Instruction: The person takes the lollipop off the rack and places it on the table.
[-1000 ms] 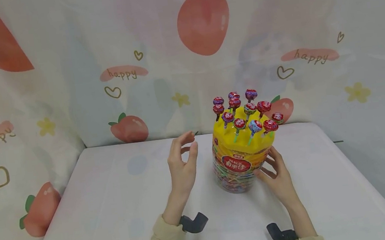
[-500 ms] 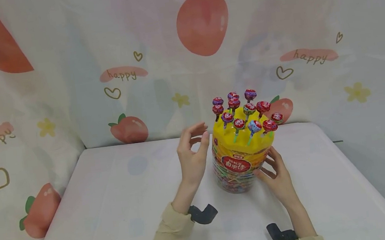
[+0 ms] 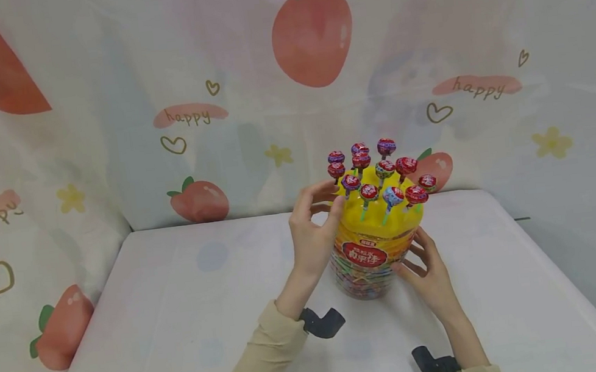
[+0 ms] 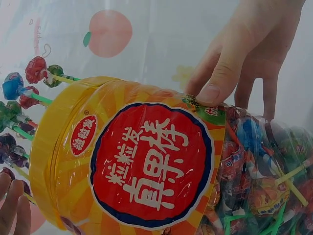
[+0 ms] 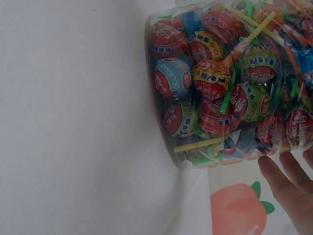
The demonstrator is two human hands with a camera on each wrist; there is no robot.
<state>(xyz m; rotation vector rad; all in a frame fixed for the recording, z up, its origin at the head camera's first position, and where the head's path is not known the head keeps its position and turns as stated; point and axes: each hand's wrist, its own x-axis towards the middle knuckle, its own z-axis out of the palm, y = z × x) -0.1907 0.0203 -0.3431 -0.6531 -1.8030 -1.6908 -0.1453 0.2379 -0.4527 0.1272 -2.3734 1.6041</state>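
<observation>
A clear plastic jar of lollipops (image 3: pixel 363 252) with a yellow lid (image 4: pixel 54 156) stands upright on the table. Several wrapped lollipops stick up from its lid, among them a purple-and-red lollipop (image 3: pixel 350 182) at the left. My left hand (image 3: pixel 315 227) is at the lid's left side, fingers curved and thumb apart from them, close to the left lollipops. Whether it touches one is unclear. My right hand (image 3: pixel 429 278) holds the jar's right side, its thumb on the front and its fingers round the side.
The white-covered table (image 3: pixel 181 322) stretches around the jar. Behind it hangs a pale curtain (image 3: pixel 238 51) with printed fruit and hearts. Black wrist mounts sit on the left wrist (image 3: pixel 324 323) and the right wrist (image 3: pixel 434 362).
My left hand has moved right and slightly up, from beside the jar to the lid and its lollipops. My right hand and the jar have stayed in place.
</observation>
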